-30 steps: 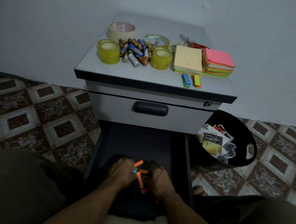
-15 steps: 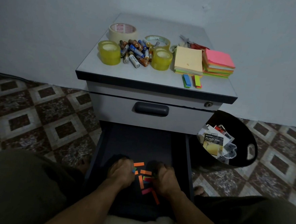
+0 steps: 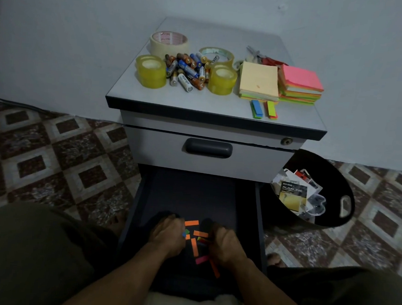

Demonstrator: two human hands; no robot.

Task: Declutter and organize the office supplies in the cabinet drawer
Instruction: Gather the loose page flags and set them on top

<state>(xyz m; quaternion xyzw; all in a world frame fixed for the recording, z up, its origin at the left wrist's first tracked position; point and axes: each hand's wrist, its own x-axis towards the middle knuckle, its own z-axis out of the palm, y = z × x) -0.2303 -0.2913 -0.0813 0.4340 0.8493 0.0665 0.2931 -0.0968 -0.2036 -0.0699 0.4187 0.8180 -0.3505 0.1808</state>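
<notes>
The lower cabinet drawer point(image 3: 192, 194) stands pulled open, dark inside. Several loose sticky flags point(image 3: 194, 247), mostly orange with one pink, lie scattered on its floor near the front. My left hand point(image 3: 167, 234) is curled at their left side and pinches a blue and a green flag at its fingertips. On their right, my right hand point(image 3: 224, 245) is curled over yellow and red flags; its fingertips are hidden.
On the cabinet top point(image 3: 292, 118) lie tape rolls point(image 3: 152, 74), a pile of batteries point(image 3: 188, 70), sticky note pads point(image 3: 259, 81), stacked flags point(image 3: 256, 108) and scissors point(image 3: 266, 58). A black bin point(image 3: 323, 184) with packaging stands to the right. The upper drawer point(image 3: 208, 148) is closed.
The flags bunched upright between my hands one second ago now lie flatter and more spread on the drawer floor. My hands have drawn slightly apart.
</notes>
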